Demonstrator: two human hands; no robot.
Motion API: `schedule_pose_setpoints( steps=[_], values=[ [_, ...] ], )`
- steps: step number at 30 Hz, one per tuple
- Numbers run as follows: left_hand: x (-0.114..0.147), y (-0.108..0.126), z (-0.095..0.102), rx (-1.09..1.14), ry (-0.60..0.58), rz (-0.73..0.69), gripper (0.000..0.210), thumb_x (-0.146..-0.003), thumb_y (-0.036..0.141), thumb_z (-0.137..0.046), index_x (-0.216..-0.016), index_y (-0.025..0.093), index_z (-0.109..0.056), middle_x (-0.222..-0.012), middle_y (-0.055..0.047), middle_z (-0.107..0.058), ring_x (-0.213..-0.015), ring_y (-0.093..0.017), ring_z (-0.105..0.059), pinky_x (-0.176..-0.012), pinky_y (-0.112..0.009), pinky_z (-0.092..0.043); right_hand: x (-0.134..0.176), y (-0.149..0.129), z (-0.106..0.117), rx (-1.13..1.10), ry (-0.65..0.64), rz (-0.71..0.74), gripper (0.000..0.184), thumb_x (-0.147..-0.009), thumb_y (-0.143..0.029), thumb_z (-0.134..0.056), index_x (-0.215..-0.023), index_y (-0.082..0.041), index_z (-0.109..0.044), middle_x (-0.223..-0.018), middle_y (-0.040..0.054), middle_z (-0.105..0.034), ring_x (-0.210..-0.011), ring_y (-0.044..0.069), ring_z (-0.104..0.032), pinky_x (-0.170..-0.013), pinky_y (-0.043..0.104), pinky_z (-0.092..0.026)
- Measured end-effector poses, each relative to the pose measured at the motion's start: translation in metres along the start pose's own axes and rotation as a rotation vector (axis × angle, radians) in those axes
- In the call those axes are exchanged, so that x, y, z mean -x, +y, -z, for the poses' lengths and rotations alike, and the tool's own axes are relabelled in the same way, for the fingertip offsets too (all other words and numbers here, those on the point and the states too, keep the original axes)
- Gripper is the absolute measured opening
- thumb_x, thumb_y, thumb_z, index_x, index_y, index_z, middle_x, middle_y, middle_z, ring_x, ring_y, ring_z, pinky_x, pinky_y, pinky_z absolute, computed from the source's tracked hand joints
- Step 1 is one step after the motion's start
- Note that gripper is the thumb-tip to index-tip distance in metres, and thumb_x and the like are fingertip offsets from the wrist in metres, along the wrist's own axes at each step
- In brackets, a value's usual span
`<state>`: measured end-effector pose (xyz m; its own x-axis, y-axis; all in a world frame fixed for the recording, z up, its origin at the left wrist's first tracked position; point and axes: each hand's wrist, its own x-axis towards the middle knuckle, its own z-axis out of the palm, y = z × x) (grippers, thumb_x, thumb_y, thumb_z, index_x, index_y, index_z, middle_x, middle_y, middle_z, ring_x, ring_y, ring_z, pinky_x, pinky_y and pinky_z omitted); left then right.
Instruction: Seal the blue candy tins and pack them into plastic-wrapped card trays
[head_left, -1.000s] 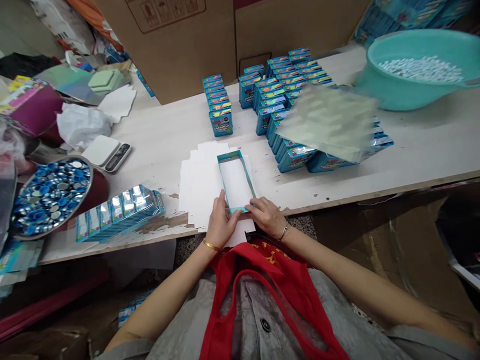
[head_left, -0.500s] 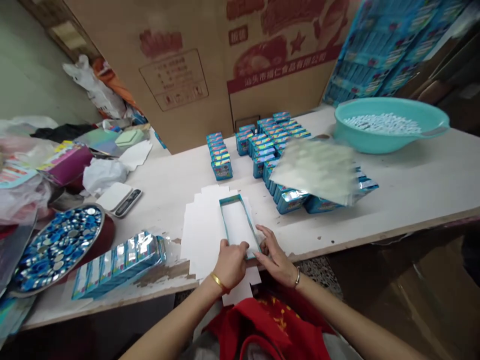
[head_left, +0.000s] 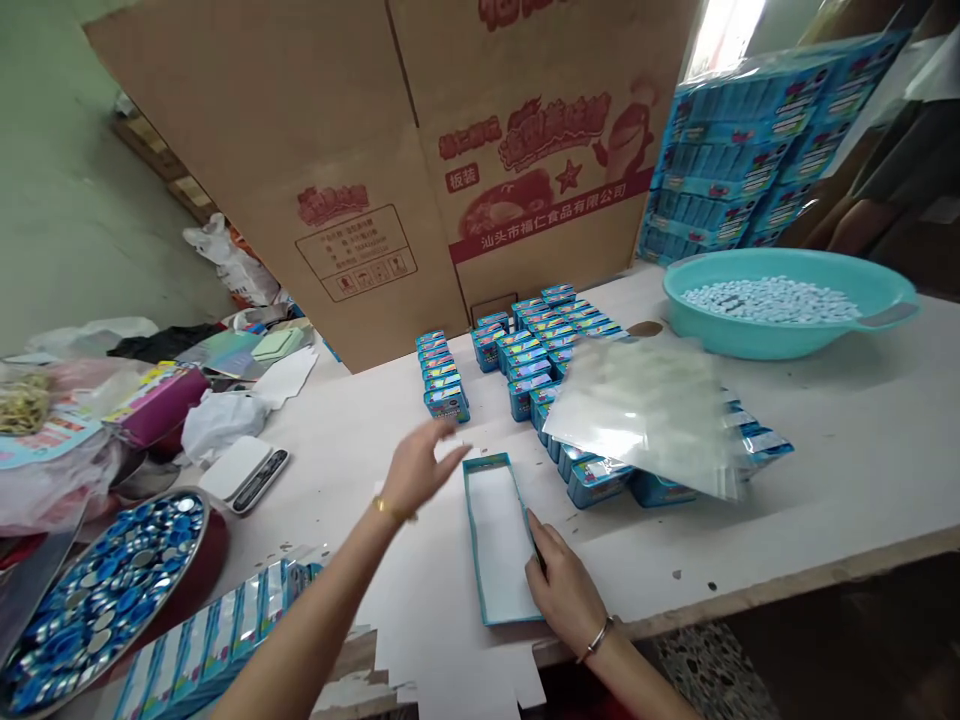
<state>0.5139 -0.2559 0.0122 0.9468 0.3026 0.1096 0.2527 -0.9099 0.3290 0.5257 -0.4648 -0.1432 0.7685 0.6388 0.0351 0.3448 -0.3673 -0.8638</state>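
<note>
A shallow, open blue cardboard tray (head_left: pixel 501 545) with a white inside lies on white card sheets (head_left: pixel 424 600) near the table's front edge. My right hand (head_left: pixel 568 585) is closed round the tray's right wall, its fingertips hidden from this angle. Above and left of the tray's far end, my left hand (head_left: pixel 421 468) is in the air, thumb and fingers apart and holding nothing. Just beyond it stands a short row of small blue packs (head_left: pixel 444 385). A larger group of the same blue packs (head_left: pixel 536 350) is to the right, partly covered by clear plastic sheets (head_left: pixel 645 410).
At the left are a bowl of blue-and-silver pieces (head_left: pixel 112 580), a wrapped row of blue packs (head_left: pixel 214 635) and a small scale (head_left: pixel 244 475). A turquoise basin (head_left: pixel 787 335) holds pale pieces at the right. A large carton (head_left: pixel 390 270) stands behind, beside stacked blue packs (head_left: pixel 735 170).
My left hand has left the tray's near end and moved forward and left, its fingers opening. My right hand has stayed at the tray's right side. The camera view has tilted up.
</note>
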Motion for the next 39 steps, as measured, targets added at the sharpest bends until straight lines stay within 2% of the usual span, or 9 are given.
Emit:
schedule_pose_setpoints(
  steps=[2, 4, 8, 14, 21, 27, 31, 34, 39],
  values=[
    [-0.056, -0.031, 0.0, -0.196, 0.055, -0.026, 0.078, -0.075, 0.053, -0.067, -0.14, 0.018, -0.042, -0.145, -0.017, -0.045, -0.136, -0.033, -0.038, -0.111, -0.049, -0.03, -0.006, 0.0, 0.0, 0.031, 0.012, -0.023, 0.063, -0.081, -0.011, -0.035, -0.144, -0.014, -0.043, -0.129, 0.0142, -0.058, -0.114, 0.024, -0.059, -0.1, 0.039, -0.048],
    [-0.102, -0.059, -0.009, -0.336, -0.049, 0.008, 0.108, -0.063, 0.062, -0.073, -0.15, 0.019, -0.025, -0.159, -0.018, -0.018, -0.146, -0.041, -0.01, -0.114, -0.06, -0.013, -0.012, 0.0, -0.002, 0.058, 0.023, -0.026, 0.063, -0.081, -0.01, -0.036, -0.143, -0.014, -0.044, -0.126, 0.0136, -0.06, -0.112, 0.024, -0.06, -0.099, 0.038, -0.049],
    [-0.141, -0.091, -0.034, -0.438, -0.216, 0.041, 0.116, -0.061, 0.067, -0.069, -0.153, 0.019, -0.018, -0.161, -0.018, -0.007, -0.146, -0.044, 0.0, -0.112, -0.066, -0.002, -0.018, 0.001, -0.006, 0.092, 0.047, -0.022, 0.061, -0.082, -0.011, -0.035, -0.142, -0.017, -0.046, -0.129, 0.0119, -0.06, -0.109, 0.023, -0.063, -0.093, 0.036, -0.053],
    [-0.123, -0.092, -0.041, -0.493, -0.122, -0.059, 0.098, -0.064, 0.046, -0.072, -0.148, 0.019, -0.03, -0.154, -0.019, -0.026, -0.142, -0.044, -0.018, -0.113, -0.065, -0.001, -0.017, 0.0, -0.004, 0.113, 0.037, -0.045, 0.06, -0.085, -0.015, -0.035, -0.145, -0.02, -0.042, -0.128, 0.0118, -0.06, -0.104, 0.024, -0.065, -0.085, 0.036, -0.056],
    [-0.136, -0.082, -0.024, -0.39, -0.152, -0.038, 0.111, -0.054, 0.04, -0.077, -0.15, 0.022, -0.024, -0.136, -0.017, -0.041, -0.12, -0.039, -0.042, -0.094, -0.05, -0.046, -0.023, -0.008, 0.007, 0.166, -0.039, -0.068, 0.064, -0.081, -0.013, -0.039, -0.145, -0.015, -0.041, -0.126, 0.0134, -0.06, -0.099, 0.023, -0.065, -0.084, 0.034, -0.055],
    [-0.088, -0.047, 0.011, -0.105, 0.154, -0.119, 0.109, -0.058, 0.041, -0.08, -0.147, 0.024, -0.02, -0.137, -0.013, -0.04, -0.126, -0.033, -0.041, -0.106, -0.047, -0.038, -0.027, -0.018, 0.013, 0.27, -0.128, -0.129, 0.067, -0.079, -0.01, -0.039, -0.146, -0.009, -0.038, -0.121, 0.0155, -0.063, -0.086, 0.023, -0.065, -0.072, 0.032, -0.054],
    [-0.037, -0.013, 0.012, 0.118, -0.087, -0.204, 0.117, -0.058, 0.046, -0.081, -0.149, 0.023, -0.013, -0.14, -0.013, -0.038, -0.127, -0.031, -0.043, -0.107, -0.044, -0.039, -0.028, -0.022, 0.015, 0.296, -0.134, -0.147, 0.065, -0.081, -0.011, -0.039, -0.147, -0.008, -0.036, -0.118, 0.0165, -0.064, -0.083, 0.024, -0.066, -0.068, 0.033, -0.053],
    [-0.014, 0.009, -0.003, 0.013, -0.303, -0.182, 0.113, -0.055, 0.042, -0.081, -0.148, 0.021, -0.021, -0.135, -0.014, -0.043, -0.123, -0.033, -0.045, -0.104, -0.046, -0.041, -0.027, -0.022, 0.014, 0.282, -0.128, -0.137, 0.065, -0.081, -0.01, -0.039, -0.146, -0.005, -0.036, -0.118, 0.0183, -0.065, -0.088, 0.026, -0.066, -0.072, 0.034, -0.053],
    [-0.014, 0.034, -0.031, -0.295, -0.323, -0.137, 0.101, -0.055, 0.033, -0.076, -0.145, 0.019, -0.033, -0.132, -0.017, -0.044, -0.119, -0.038, -0.044, -0.095, -0.049, -0.046, -0.026, -0.021, 0.012, 0.247, -0.134, -0.111, 0.065, -0.082, -0.009, -0.038, -0.146, -0.004, -0.035, -0.122, 0.0202, -0.063, -0.093, 0.026, -0.066, -0.076, 0.035, -0.054]
  ],
)
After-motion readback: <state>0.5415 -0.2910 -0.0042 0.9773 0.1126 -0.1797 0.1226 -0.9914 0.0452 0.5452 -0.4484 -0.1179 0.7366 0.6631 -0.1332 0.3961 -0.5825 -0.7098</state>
